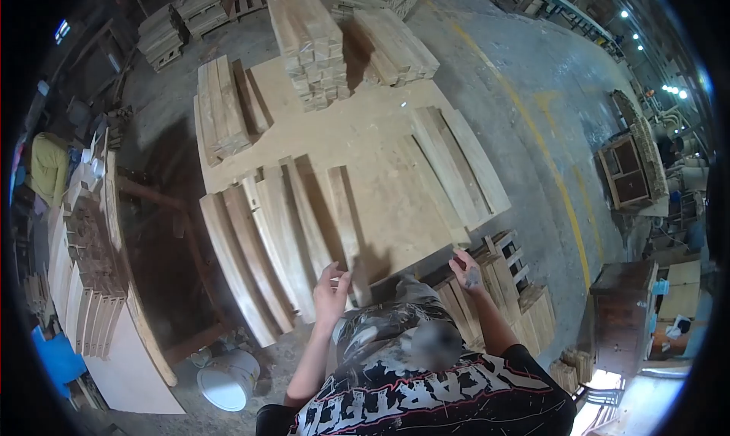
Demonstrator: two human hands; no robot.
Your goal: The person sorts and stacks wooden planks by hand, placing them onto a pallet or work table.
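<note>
A white bucket is standing on the floor at lower left. A yellow floor line is running down the right side. Beyond it, a brown wooden cabinet is standing; overhead lamps are glowing at upper right.

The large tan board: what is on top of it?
On the board are a tall wooden stack and a lower stack toward its far edge, a small stack far left, near-left planks and right-hand planks. The surface beneath them is covered.
</note>
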